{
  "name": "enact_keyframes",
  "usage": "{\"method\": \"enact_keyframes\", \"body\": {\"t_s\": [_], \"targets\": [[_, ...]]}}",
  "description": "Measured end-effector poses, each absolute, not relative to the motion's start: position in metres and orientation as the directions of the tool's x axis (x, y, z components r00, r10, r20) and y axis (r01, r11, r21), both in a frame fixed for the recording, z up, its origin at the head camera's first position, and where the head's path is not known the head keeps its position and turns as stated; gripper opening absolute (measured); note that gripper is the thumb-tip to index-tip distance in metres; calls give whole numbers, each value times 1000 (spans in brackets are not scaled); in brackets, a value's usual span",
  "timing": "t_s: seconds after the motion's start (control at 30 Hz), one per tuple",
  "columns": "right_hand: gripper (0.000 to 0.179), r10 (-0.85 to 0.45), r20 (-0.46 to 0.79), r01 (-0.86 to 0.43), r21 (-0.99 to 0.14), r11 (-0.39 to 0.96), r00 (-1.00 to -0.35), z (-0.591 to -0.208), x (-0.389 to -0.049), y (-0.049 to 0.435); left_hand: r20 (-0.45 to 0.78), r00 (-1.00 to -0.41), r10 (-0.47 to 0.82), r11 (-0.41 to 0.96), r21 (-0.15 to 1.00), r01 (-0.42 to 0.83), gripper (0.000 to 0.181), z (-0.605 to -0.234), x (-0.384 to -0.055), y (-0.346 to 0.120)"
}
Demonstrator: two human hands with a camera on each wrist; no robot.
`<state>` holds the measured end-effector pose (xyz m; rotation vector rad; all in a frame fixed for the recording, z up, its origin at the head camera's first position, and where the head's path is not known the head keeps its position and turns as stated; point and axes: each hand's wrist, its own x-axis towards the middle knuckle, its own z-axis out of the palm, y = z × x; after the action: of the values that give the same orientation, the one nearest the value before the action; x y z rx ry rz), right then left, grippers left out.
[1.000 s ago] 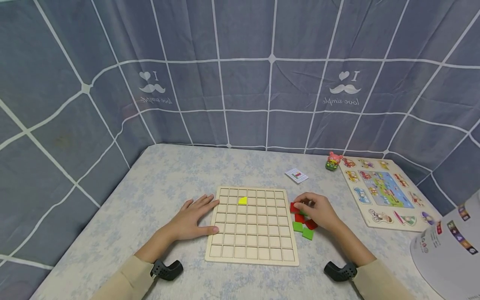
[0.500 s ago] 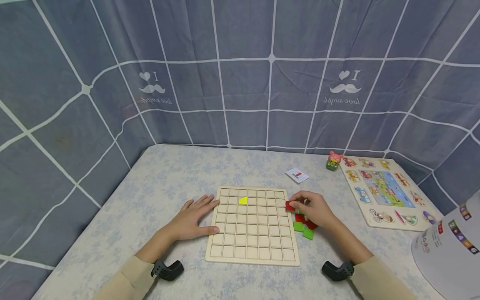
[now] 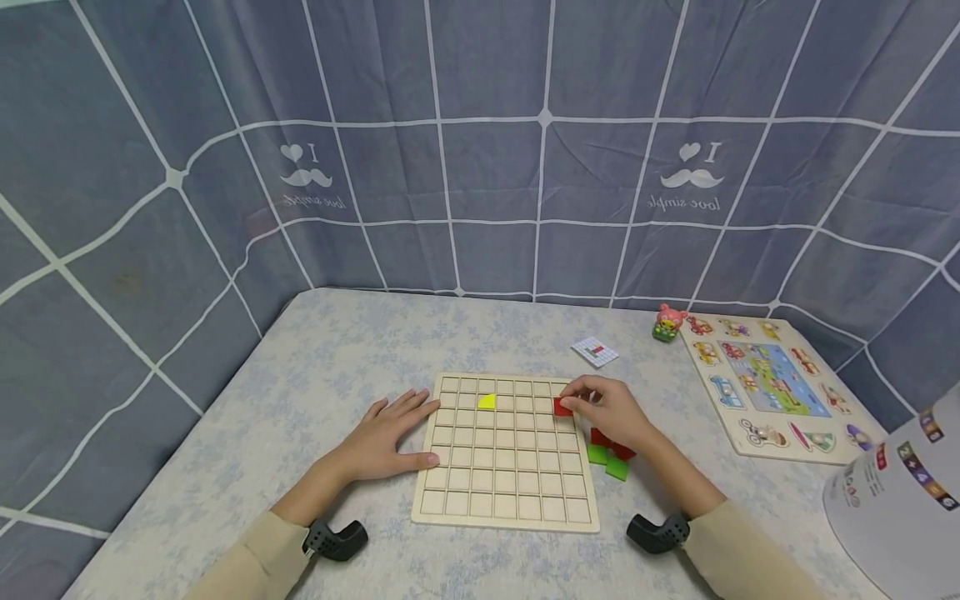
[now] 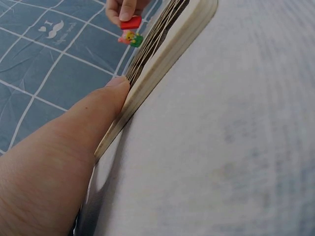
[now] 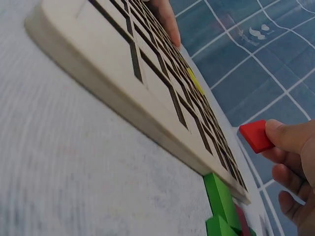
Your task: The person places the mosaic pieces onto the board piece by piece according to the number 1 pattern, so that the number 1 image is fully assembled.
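Note:
My right hand (image 3: 613, 414) pinches a square red tile (image 3: 561, 407) between thumb and finger. It holds the tile over the right side of the wooden grid board (image 3: 504, 481), and in the right wrist view the red tile (image 5: 255, 136) appears raised above the board. A yellow tile (image 3: 487, 402) with one rounded corner lies in a cell near the board's top. The left hand (image 3: 384, 442) lies with fingers spread at the board's left edge, its thumb (image 4: 101, 105) touching the rim. Beside the right edge is a small pile of red tiles and green tiles (image 3: 617, 468), partly hidden by my right hand.
A small patterned card (image 3: 595, 351) lies behind the board to the right. Farther right are a pink-and-green figurine (image 3: 667, 322) and a picture puzzle board (image 3: 723, 433). A large white cylindrical container (image 3: 892, 500) stands at the right front. Grid-patterned curtains (image 3: 487, 175) surround the table.
My right hand has lifted the red tile from the pile and carried it left over the board's right side. The left hand has stayed put.

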<state>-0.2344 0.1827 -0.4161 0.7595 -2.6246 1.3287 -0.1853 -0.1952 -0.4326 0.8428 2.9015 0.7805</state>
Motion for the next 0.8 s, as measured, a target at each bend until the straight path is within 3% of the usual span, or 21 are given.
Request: {"method": "enact_keyframes", "body": {"t_s": [0.8], "targets": [[10, -438, 276, -463, -787, 407, -855, -414, -244, 136, 114, -854, 508, 734, 463, 498, 84, -434, -187, -196]]}}
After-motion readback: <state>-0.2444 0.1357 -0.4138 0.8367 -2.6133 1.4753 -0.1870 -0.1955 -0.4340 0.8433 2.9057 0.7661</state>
